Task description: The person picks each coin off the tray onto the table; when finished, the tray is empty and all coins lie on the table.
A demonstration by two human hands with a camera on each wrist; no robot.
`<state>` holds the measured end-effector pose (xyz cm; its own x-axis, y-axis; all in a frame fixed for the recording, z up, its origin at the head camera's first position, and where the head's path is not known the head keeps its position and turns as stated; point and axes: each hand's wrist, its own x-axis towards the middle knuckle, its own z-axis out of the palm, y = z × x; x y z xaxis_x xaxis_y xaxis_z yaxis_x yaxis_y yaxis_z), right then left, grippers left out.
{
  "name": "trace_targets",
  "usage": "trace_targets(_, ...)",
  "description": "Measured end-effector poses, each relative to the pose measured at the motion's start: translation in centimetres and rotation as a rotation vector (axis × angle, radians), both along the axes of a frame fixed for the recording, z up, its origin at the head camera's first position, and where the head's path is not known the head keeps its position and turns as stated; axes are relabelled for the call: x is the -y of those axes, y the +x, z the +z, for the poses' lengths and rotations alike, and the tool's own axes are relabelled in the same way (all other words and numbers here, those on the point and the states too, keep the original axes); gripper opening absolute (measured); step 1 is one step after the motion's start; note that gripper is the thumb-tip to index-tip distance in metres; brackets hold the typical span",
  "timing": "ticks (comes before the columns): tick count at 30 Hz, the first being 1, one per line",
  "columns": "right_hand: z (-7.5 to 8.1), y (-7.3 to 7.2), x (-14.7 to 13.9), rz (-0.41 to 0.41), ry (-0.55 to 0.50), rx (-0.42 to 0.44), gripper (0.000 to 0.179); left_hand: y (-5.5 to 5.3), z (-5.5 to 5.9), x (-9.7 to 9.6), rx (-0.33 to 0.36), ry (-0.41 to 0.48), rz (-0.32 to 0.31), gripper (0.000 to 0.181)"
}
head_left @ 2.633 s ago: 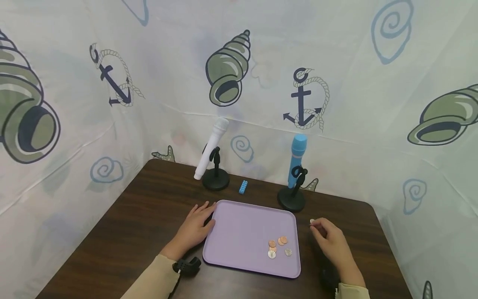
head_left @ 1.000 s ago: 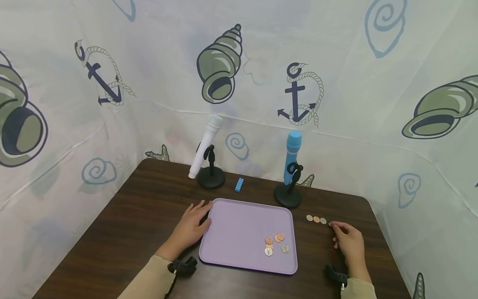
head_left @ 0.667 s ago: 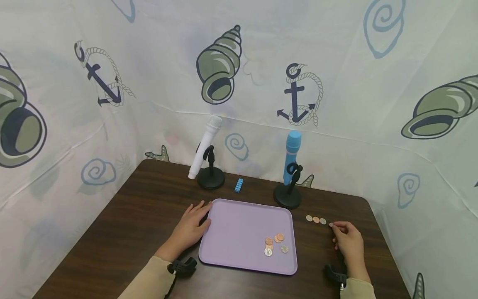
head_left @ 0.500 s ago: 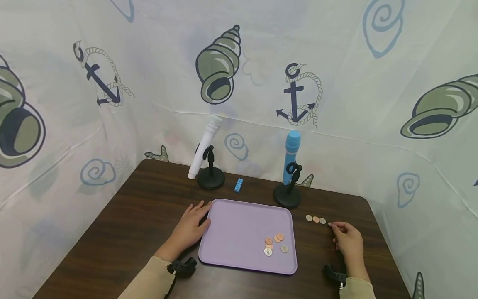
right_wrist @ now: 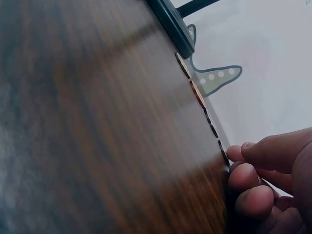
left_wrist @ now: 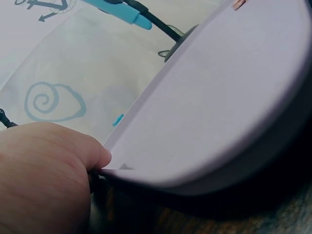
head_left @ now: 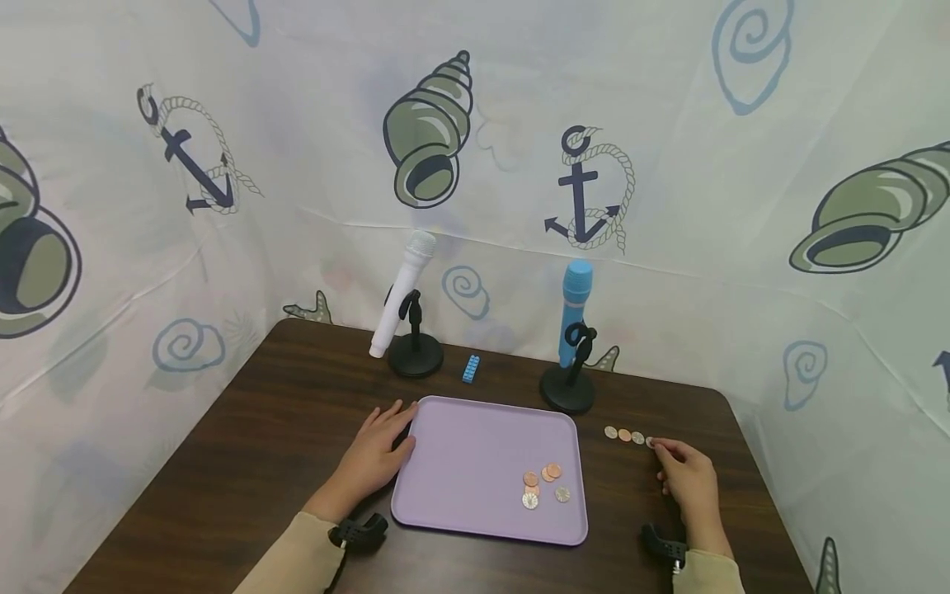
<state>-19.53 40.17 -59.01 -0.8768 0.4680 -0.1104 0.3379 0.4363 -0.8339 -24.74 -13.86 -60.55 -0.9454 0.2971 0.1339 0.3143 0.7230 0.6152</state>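
My right hand (head_left: 690, 487) has thumb and index fingertip at the outer edge of a silver coin (head_left: 649, 442), pinching it against the dark table. That coin ends a short row with a silver coin (head_left: 637, 438), a copper coin (head_left: 625, 435) and another silver coin (head_left: 611, 432). Seen edge-on in the right wrist view, the held coin (right_wrist: 223, 150) lies nearly flat. My left hand (head_left: 367, 462) rests with extended fingers at the left edge of a lilac tray (head_left: 475, 462). Several copper coins (head_left: 530, 478) and silver coins (head_left: 562, 494) lie in the tray's right part.
Behind the tray stand a white microphone (head_left: 404, 289) and a blue microphone (head_left: 575, 293), each on a black stand. A small blue studded brick (head_left: 471, 369) lies between them. A patterned cloth (head_left: 505, 190) hangs behind the table.
Earlier my right hand held a coin near the row's left end, then moved right. Lately it has slid the last silver coin left, closing the gap. The left hand stays at the tray.
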Motion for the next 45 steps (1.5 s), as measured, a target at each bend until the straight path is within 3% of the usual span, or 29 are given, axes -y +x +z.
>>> trace_targets(7,0.4,0.0,-0.1,-0.003,-0.03,0.014,0.033,-0.3,0.3,-0.1,-0.005,-0.001,-0.01,0.061)
trace_targets(16,-0.1,0.3,-0.4,-0.075,-0.217,-0.141,0.045,-0.2,-0.1,0.1,-0.016,0.001,-0.012,0.06)
trace_targets(22,-0.1,0.2,-0.2,-0.153,-0.376,-0.246,0.028,-0.3,0.3,0.1,-0.023,-0.001,-0.015,0.06)
trace_targets(25,0.4,0.6,1.0,-0.14,-0.411,-0.289,0.024,-0.4,0.5,-0.1,-0.023,-0.01,-0.018,0.061)
trace_targets(28,1.6,0.7,3.2,-0.028,-0.382,-0.316,0.03,-0.2,0.2,-0.1,-0.023,-0.007,-0.006,0.061)
trace_targets(31,3.2,0.8,5.7,0.162,-0.281,-0.319,0.036,0.4,-0.4,-0.1,-0.008,0.015,0.01,0.06)
trace_targets(37,6.2,1.4,10.2,0.562,0.118,-0.273,0.032,0.9,-1.4,-0.4,0.009,0.032,-0.005,0.06)
trace_targets(41,6.4,1.4,12.7,0.822,0.347,-0.246,0.043,0.7,-1.1,-0.2,-0.005,0.029,0.006,0.059)
trace_targets(43,5.9,1.2,13.5,0.877,0.419,-0.234,0.044,0.5,-0.8,0.0,-0.011,0.029,0.009,0.06)
trace_targets(45,5.3,0.9,13.9,0.877,0.451,-0.221,0.043,0.3,-0.5,0.2,-0.014,0.026,0.004,0.06)
